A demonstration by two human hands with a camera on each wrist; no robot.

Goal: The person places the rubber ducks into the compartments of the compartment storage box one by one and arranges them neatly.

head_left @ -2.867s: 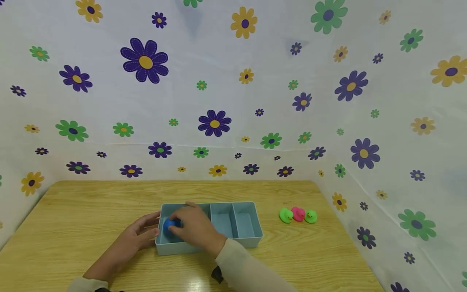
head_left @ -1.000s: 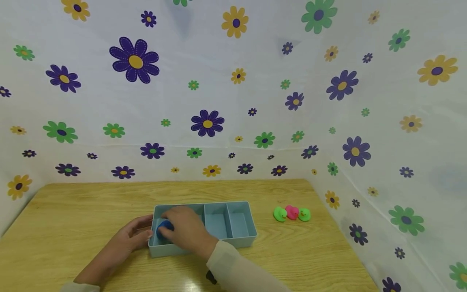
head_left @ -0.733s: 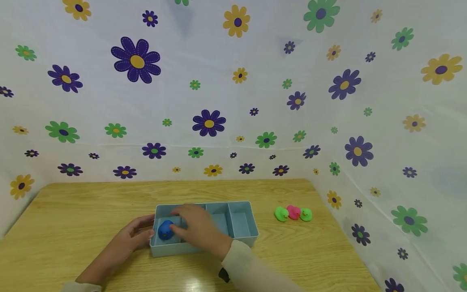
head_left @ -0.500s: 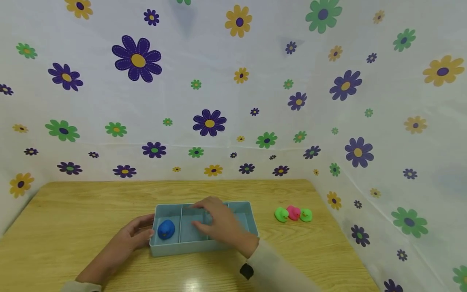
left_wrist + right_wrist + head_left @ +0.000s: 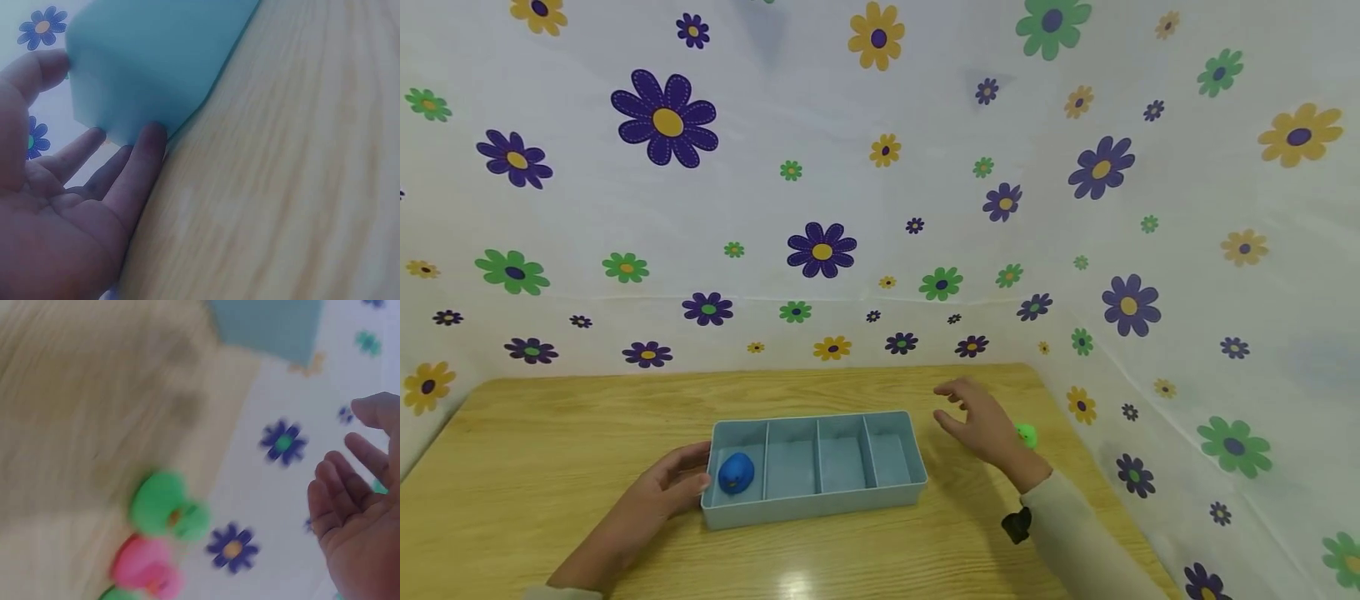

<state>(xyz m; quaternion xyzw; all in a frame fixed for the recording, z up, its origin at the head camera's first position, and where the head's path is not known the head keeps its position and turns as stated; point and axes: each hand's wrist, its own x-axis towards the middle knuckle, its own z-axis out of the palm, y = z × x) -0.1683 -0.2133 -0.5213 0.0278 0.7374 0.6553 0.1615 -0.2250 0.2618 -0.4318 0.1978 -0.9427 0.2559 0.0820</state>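
A pale blue divided box [image 5: 805, 502] stands on the wooden table. In its leftmost compartment sits a blue rubber duck [image 5: 736, 473]. My left hand [image 5: 658, 492] touches the box's left end with its fingertips; in the left wrist view the extended fingers and thumb rest against the end wall. My right hand [image 5: 985, 429] is in the air right of the box, fingers spread and holding nothing. Beneath and beside it are a green rubber duck [image 5: 165, 503], a pink rubber duck [image 5: 144, 565] and another green duck [image 5: 1026, 435]; the hand hides most of them in the head view.
The other compartments of the box show bare floors between thin dividers [image 5: 818, 457]. A white flowered cloth [image 5: 752, 192] stands up along the back and right edges of the wooden table [image 5: 647, 400].
My right hand let go of the blue duck in the leftmost compartment, then moved right, out over the group of ducks. The left hand stayed at the box's end.
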